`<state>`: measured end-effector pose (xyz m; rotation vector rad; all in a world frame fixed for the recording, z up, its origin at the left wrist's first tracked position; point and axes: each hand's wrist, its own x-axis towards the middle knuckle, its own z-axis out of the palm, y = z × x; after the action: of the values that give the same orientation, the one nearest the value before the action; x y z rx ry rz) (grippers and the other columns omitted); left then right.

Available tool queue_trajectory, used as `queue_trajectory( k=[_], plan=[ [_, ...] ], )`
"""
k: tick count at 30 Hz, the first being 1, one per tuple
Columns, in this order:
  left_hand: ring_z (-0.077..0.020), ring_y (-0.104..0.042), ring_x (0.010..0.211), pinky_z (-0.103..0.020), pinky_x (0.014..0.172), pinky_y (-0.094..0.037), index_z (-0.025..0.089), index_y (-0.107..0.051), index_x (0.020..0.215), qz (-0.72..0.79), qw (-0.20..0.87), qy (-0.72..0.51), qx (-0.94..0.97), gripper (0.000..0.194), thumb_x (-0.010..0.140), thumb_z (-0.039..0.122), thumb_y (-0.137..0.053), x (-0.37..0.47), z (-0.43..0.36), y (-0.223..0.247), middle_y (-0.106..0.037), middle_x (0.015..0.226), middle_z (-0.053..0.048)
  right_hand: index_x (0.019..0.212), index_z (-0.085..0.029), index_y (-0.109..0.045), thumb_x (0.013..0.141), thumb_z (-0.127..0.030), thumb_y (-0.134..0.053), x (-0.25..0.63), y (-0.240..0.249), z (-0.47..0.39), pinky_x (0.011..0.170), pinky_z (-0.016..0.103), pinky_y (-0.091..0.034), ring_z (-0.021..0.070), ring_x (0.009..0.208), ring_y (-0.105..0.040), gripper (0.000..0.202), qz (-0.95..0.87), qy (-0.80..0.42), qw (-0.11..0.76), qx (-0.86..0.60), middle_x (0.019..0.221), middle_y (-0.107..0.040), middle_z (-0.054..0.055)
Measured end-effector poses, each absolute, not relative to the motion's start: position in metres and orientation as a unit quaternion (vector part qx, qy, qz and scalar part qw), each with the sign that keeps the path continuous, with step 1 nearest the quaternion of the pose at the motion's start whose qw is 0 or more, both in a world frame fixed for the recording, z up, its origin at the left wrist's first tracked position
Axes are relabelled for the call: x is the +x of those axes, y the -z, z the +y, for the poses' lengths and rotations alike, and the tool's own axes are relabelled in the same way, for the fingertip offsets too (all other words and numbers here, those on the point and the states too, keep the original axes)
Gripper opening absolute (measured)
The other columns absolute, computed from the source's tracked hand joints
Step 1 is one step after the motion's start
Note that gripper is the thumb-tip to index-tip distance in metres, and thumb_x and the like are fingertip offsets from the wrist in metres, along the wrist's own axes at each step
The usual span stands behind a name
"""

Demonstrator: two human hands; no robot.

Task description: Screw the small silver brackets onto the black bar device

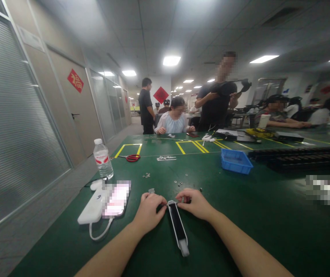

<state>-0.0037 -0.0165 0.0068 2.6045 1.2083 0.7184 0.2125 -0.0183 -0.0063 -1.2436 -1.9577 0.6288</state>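
A long, narrow white frame (181,230) with a dark middle and a grey piece at its near end lies on the green table between my forearms. My left hand (151,211) is closed, with thumb and forefinger at the left side of the frame's far end. On the opposite side of that end, my right hand (196,204) pinches close against it; whatever small part is in its fingertips is too small to make out. Just beyond my left fingers sits a small grey piece (151,190). Several small rings (146,175) and dark bits (179,184) are scattered past my hands.
To the left are a white power bank (91,206), a cabled phone (117,200) and a water bottle (103,159). Farther out lie red-handled scissors (133,157), white strips (166,158) and a blue bin (236,161). A person (173,119) sits across the table (257,231).
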Motion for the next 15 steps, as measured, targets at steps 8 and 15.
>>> queue_trajectory(
  k=[8, 15],
  plan=[
    [-0.0172, -0.057, 0.086, -0.038, 0.088, -0.03, 0.023, -0.06, 0.085, 0.405, 0.089, -0.244, 0.877, 0.01, 0.081, 0.02, -0.052, -0.0032, -0.0162, -0.0067, -0.065, 0.084, 0.001, 0.084, -0.017, -0.068, 0.07, -0.016, -0.066, 0.2116, 0.0068, -0.0184, 0.06, 0.023, -0.042, 0.011, 0.062, -0.05, 0.014, -0.759, -0.241, 0.367, -0.481, 0.074, -0.06, 0.001],
    [-0.0173, -0.057, 0.086, -0.038, 0.088, -0.03, 0.023, -0.06, 0.085, 0.405, 0.093, -0.241, 0.877, 0.009, 0.08, 0.019, -0.054, -0.0037, -0.0151, -0.0059, -0.065, 0.085, 0.002, 0.088, -0.016, -0.069, 0.072, -0.021, -0.066, 0.2112, 0.0087, -0.0184, 0.059, 0.024, -0.042, 0.0113, 0.062, -0.05, 0.017, -0.752, -0.257, 0.37, -0.481, 0.074, -0.062, 0.001]
  ],
)
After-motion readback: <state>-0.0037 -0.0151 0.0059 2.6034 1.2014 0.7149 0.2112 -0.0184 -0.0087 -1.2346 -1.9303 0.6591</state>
